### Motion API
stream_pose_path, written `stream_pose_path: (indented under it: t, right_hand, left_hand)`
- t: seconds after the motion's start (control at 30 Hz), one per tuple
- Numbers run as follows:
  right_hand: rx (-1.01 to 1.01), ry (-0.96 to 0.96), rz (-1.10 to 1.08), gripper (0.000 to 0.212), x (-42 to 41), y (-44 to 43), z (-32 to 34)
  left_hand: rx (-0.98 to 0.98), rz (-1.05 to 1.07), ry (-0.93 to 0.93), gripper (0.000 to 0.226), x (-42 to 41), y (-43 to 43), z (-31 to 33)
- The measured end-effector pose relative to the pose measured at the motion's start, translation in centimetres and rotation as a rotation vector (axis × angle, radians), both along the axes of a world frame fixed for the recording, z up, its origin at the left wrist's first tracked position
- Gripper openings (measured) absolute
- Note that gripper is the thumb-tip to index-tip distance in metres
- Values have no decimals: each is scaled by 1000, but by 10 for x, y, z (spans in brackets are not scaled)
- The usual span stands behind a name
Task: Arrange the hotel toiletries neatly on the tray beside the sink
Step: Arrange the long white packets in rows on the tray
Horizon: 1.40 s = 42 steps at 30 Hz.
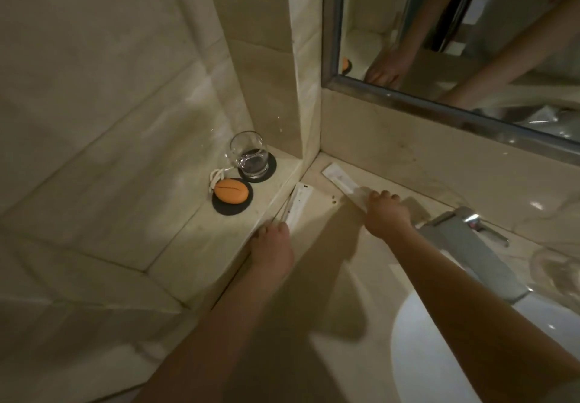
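My left hand rests at the near end of a long white sachet that lies along the foot of the raised ledge. My fingers are bunched together over its tip, touching it, but I cannot tell whether they actually pinch it or only press it down. My right hand is laid on the near end of a second white sachet, which runs away from those fingers toward the corner under the mirror. Those fingers are curled close on it, and again the grip itself is hidden from me.

Beyond my left fingers, up on the ledge, an orange soap sits on a dark coaster with a pale cord coiled beside it. Just past it a glass tumbler stands on a second coaster. To the right of my right hand are the tap and the white basin.

I see no tray anywhere here. As I judge it, the job is barely begun: both sachets lie flat on the table, pointing different ways, neither lifted nor lined up. What is left is to gather them, find the tray and set everything straight on it.
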State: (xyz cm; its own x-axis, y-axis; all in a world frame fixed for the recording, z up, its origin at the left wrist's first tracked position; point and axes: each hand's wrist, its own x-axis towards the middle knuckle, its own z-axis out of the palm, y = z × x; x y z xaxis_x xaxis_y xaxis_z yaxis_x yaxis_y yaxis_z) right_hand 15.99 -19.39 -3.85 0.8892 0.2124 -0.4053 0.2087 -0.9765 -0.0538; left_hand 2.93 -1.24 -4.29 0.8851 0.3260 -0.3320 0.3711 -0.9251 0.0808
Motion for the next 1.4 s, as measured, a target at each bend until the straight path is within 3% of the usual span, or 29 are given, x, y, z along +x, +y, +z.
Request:
stream_pose_path:
  t: [0.23, 0.37, 0.5, 0.73, 0.87, 1.07, 1.27, 1.4]
  right_hand:
    - [116, 44, -116, 35, 10, 4, -11]
    - [249, 59, -160, 25, 5, 5, -5]
    - [455, 18, -236, 21, -17, 1, 10]
    - [914, 94, -422, 18, -93, -29, 49]
    - [1019, 102, -494, 20, -138, -65, 67]
    - [1161, 125, -568, 15, -200, -144, 90]
    - [1275, 180, -632, 15, -255, -241, 89]
    - [1211, 178, -573, 13, -280, -303, 78]
  left_hand:
    - [-207, 257, -22, 35, 10, 3, -4]
    - [-276, 256, 42, 26, 12, 1, 1]
    - [-298, 280, -47, 28, 5, -10, 13]
    - [-612, 345, -251, 20, -27, -42, 43]
    - [-887, 382, -307, 10, -53, -74, 58]
    - [-1013, 257, -298, 6, -84, -135, 76]
    - [-1218, 277, -332, 20, -99, -211, 89]
    - [-1302, 224, -339, 14, -94, -255, 99]
